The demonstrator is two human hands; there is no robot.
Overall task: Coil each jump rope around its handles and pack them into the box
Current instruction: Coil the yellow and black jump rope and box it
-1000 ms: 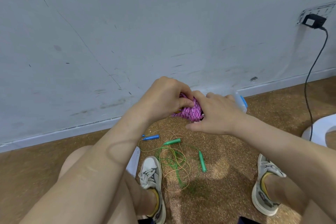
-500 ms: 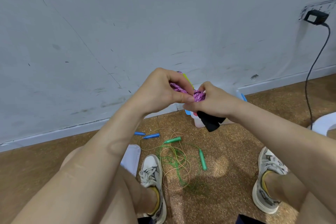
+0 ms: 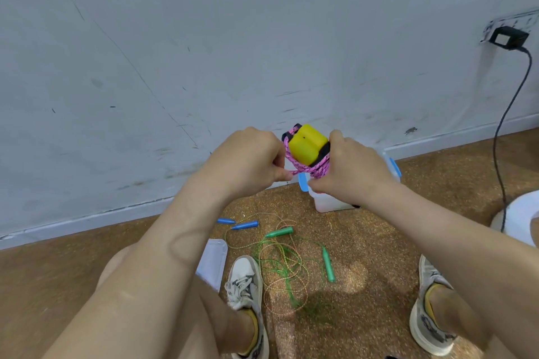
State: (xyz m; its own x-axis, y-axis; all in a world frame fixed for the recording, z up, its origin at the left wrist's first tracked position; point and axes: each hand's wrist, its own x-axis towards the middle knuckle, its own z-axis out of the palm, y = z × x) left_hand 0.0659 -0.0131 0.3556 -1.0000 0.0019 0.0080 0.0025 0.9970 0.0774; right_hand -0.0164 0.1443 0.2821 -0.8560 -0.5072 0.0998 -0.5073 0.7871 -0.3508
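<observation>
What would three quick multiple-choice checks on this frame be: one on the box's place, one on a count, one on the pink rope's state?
1. Where is the box?
A) on the floor by the wall, beyond the right hand
B) on the person's lap
C) beside the left shoe

2. How many green handles lie on the floor?
A) one
B) two
C) four

3. The pink rope is:
A) loose on the floor
B) wound round the yellow handles, gripped by the left hand and right hand
C) packed in the box

Key:
1 A: its clear wall and blue clips show just past the right hand, near the wall.
2 B: two green handles lie among the loose cord.
3 B: pink turns circle the yellow handles between both hands.
</observation>
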